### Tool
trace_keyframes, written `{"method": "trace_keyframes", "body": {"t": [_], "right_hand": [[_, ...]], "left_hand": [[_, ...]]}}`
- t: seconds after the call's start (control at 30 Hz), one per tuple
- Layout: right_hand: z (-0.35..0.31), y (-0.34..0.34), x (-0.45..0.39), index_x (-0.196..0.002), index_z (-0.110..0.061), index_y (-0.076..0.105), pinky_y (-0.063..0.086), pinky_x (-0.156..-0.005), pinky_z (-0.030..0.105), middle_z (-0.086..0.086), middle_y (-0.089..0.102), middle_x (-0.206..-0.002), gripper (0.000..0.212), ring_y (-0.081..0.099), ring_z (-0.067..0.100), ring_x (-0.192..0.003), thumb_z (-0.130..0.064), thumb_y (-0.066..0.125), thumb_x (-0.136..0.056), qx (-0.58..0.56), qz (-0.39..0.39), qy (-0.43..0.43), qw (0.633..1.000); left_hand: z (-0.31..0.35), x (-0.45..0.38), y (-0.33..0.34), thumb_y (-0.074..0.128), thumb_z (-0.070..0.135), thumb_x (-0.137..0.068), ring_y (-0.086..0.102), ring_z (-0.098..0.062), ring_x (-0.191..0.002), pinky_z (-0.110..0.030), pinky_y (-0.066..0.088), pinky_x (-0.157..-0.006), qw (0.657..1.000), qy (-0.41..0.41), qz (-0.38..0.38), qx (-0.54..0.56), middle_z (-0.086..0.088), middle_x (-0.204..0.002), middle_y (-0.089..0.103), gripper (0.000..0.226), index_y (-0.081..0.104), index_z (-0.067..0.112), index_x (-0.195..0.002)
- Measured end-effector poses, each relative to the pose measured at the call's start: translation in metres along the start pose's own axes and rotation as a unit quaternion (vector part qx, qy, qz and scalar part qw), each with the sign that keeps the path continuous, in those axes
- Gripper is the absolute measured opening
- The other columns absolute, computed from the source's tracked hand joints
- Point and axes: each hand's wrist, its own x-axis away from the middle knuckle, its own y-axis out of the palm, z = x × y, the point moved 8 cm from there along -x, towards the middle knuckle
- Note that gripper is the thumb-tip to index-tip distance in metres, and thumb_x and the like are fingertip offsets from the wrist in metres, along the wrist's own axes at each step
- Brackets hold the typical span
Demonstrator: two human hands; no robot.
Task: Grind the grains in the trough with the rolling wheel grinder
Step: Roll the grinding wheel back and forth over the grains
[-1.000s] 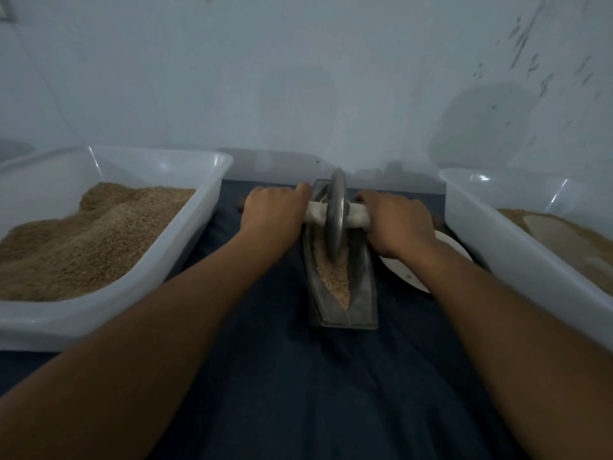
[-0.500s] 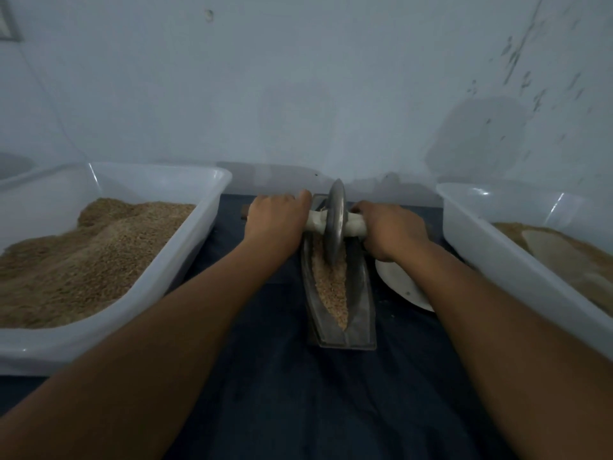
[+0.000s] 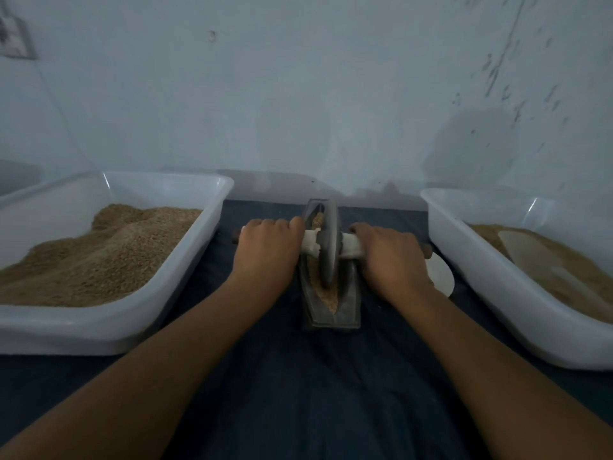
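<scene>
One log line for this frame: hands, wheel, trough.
left hand grips axle | right hand grips axle | wheel upright in trough | grains under wheel

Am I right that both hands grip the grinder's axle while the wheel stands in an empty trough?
Not quite. The head view shows the trough is not empty: grains lie in it under the wheel. The rest holds: the left hand and right hand both grip the axle.

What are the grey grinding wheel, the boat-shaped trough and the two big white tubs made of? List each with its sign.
Grey grinding wheel: likely cast metal; dull sheen, thin hard rim.
Boat-shaped trough: probably the same metal; matte grey, worn walls.
White tubs: plastic, apparently; glossy, slightly translucent, rounded moulded rims.
</scene>
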Motion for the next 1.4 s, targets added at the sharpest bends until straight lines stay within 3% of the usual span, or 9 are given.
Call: {"method": "trace_keyframes", "body": {"t": [0.1, 0.3, 0.73, 1.0, 1.17, 1.4], "right_hand": [[-0.003, -0.012, 0.013, -0.115, -0.028, 0.061, 0.026, -0.069, 0.032, -0.006, 0.067, -0.100, 0.026, 0.062, 0.021, -0.089, -0.027, 0.060, -0.090, 0.000, 0.027, 0.001, 1.000], [-0.011, -0.021, 0.015, -0.110, -0.027, 0.064, 0.023, -0.072, 0.034, -0.006, 0.067, -0.097, 0.019, 0.061, 0.022, -0.088, -0.028, 0.061, -0.091, 0.002, 0.048, -0.004, 0.999], [0.017, 0.028, -0.040, -0.129, -0.032, 0.052, 0.035, -0.069, 0.034, 0.001, 0.066, -0.111, 0.042, 0.063, 0.027, -0.097, -0.029, 0.063, -0.089, -0.003, -0.066, 0.040, 0.997], [0.017, 0.040, -0.080, -0.124, -0.034, 0.056, 0.039, -0.066, 0.032, -0.001, 0.066, -0.114, 0.049, 0.063, 0.024, -0.101, -0.034, 0.074, -0.079, 0.027, -0.128, 0.018, 0.991], [0.009, 0.031, -0.082, -0.125, -0.031, 0.056, 0.037, -0.066, 0.031, 0.002, 0.066, -0.112, 0.048, 0.064, 0.025, -0.100, -0.029, 0.073, -0.080, 0.060, -0.091, 0.005, 0.994], [0.002, 0.017, -0.052, -0.116, -0.025, 0.057, 0.036, -0.066, 0.032, 0.001, 0.068, -0.103, 0.030, 0.064, 0.025, -0.092, -0.023, 0.064, -0.088, 0.050, -0.033, -0.007, 0.998]], "left_hand": [[0.004, 0.010, -0.008, 0.064, 0.026, -0.085, 0.062, -0.022, -0.088, -0.033, 0.042, -0.077, 1.000, 0.000, -0.006, 0.007, 0.000, -0.099, 0.062, 0.030, 0.044, 0.020, -0.106], [0.000, 0.020, -0.009, 0.063, 0.024, -0.085, 0.062, -0.020, -0.088, -0.031, 0.034, -0.071, 1.000, -0.008, -0.009, -0.002, 0.001, -0.099, 0.061, 0.029, 0.043, 0.021, -0.106], [-0.007, -0.042, 0.031, 0.065, 0.018, -0.088, 0.064, -0.025, -0.084, -0.035, 0.034, -0.066, 0.999, -0.008, -0.037, 0.013, -0.003, -0.096, 0.064, 0.030, 0.045, 0.017, -0.111], [-0.021, -0.064, 0.058, 0.066, 0.019, -0.088, 0.064, -0.027, -0.087, -0.036, 0.033, -0.060, 0.996, -0.038, -0.062, 0.054, -0.005, -0.102, 0.066, 0.045, 0.044, 0.021, -0.127], [-0.026, -0.059, 0.064, 0.067, 0.020, -0.089, 0.065, -0.026, -0.090, -0.036, 0.038, -0.062, 0.993, -0.052, -0.067, 0.079, -0.004, -0.107, 0.066, 0.045, 0.044, 0.020, -0.128], [-0.019, -0.032, 0.041, 0.065, 0.022, -0.087, 0.065, -0.020, -0.079, -0.033, 0.033, -0.058, 0.998, -0.041, -0.026, 0.034, 0.002, -0.094, 0.065, 0.032, 0.046, 0.021, -0.113]]}}
